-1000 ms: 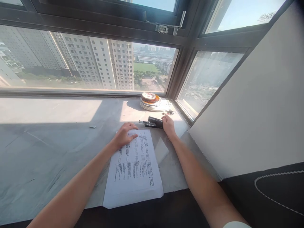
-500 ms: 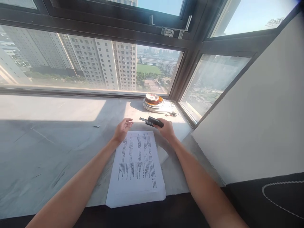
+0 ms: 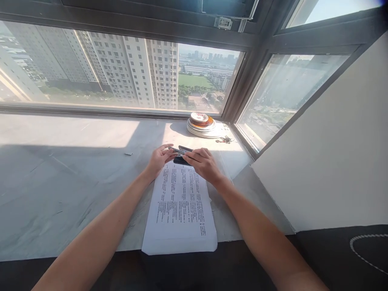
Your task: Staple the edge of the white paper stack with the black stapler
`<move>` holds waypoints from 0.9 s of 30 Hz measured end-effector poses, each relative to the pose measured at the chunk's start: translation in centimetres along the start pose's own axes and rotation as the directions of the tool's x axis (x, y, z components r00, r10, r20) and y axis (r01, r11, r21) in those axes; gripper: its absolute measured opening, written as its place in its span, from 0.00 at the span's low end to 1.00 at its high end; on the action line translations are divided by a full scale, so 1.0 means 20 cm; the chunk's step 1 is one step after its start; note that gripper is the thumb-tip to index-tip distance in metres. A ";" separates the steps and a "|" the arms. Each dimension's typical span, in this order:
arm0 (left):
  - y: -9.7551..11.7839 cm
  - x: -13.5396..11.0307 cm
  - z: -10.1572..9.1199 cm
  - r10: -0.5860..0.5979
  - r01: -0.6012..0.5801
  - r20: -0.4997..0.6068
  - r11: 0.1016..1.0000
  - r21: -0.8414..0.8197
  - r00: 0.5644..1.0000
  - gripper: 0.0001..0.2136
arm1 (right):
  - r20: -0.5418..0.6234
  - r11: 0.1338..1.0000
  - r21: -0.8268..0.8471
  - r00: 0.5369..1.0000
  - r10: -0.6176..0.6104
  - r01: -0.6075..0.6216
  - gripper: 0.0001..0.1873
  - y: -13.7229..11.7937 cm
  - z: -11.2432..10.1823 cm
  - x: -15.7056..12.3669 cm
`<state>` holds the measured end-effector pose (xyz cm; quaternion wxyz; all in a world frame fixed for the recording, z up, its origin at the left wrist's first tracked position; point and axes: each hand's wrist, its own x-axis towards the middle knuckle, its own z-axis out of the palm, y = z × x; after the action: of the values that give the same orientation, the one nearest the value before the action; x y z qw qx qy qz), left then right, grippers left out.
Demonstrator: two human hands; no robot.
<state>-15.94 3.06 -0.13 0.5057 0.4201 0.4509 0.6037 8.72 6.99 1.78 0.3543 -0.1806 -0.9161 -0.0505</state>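
Observation:
A black stapler (image 3: pixel 181 161) is held between both hands above the far end of a printed sheet of paper (image 3: pixel 178 218). Its upper and lower parts are spread apart, with metal showing between them. My left hand (image 3: pixel 158 161) is closed, thumb and fingers pinching the stapler's metal end. From the other side, my right hand (image 3: pixel 205 165) grips the stapler's body, its fingers covering part of it. The paper lies on the grey sill, text running sideways, its near end over the front edge.
A stack of plates (image 3: pixel 203 126) stands by the window corner, with a small bunch of keys (image 3: pixel 224 140) beside it. A small light-coloured scrap (image 3: pixel 128 153) lies to the left. A white wall (image 3: pixel 330 161) rises at the right. A braided cord (image 3: pixel 360 242) shows lower right.
My left hand has come to the stapler and taken hold of its metal end. The stapler's parts are spread wider, and my right hand has turned over it. The view has shifted slightly.

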 end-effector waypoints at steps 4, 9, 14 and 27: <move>0.01 0.00 0.01 -0.015 0.015 -0.006 1.000 0.013 1.000 0.26 | 0.018 1.000 0.005 0.999 -0.028 0.028 0.23 -0.01 0.00 0.00; 0.03 -0.01 0.02 -0.021 0.021 -0.024 1.000 0.014 0.999 0.25 | 0.044 1.000 0.005 0.999 -0.018 0.018 0.24 0.00 -0.01 0.01; 0.04 -0.02 0.02 -0.018 0.018 -0.025 1.000 -0.003 1.000 0.23 | 0.012 0.999 -0.028 0.999 -0.037 0.037 0.22 0.00 -0.02 0.01; 0.05 -0.03 0.00 0.055 -0.046 -0.113 0.995 0.083 0.992 0.21 | -0.308 0.956 0.036 0.907 0.288 -0.292 0.15 0.06 0.04 -0.02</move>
<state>-16.15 2.42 0.78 0.4462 0.4160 0.4924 0.6208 8.91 8.26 0.92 0.4960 -0.3063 -0.8119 -0.0298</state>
